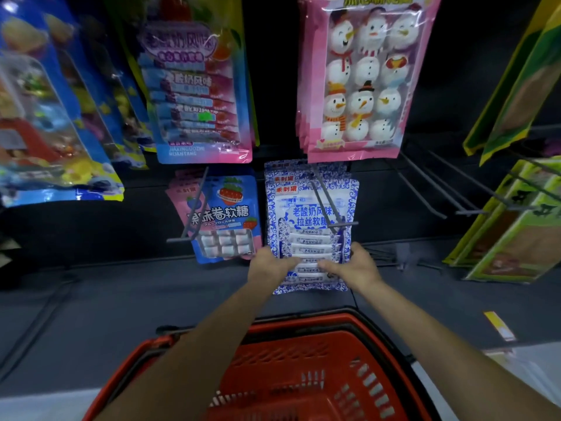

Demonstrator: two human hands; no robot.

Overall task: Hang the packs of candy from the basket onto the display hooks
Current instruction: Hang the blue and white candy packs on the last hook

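Observation:
A blue-and-white patterned candy pack (309, 220) hangs at the front of a stack on a grey double display hook (329, 208). My left hand (268, 265) grips the pack's lower left edge and my right hand (352, 264) grips its lower right edge, thumbs on the front. The hook's crossbar lies across the pack's front. Below my arms stands the red plastic basket (303, 369); I see no packs inside the part that shows.
A blue-pink strawberry candy pack (226, 217) hangs to the left on its own hook. Above hang a pink snowman marshmallow pack (361, 77) and a blue-pink pack (194, 83). Bare grey hooks (449, 189) stick out at the right, beside green packs (516, 226).

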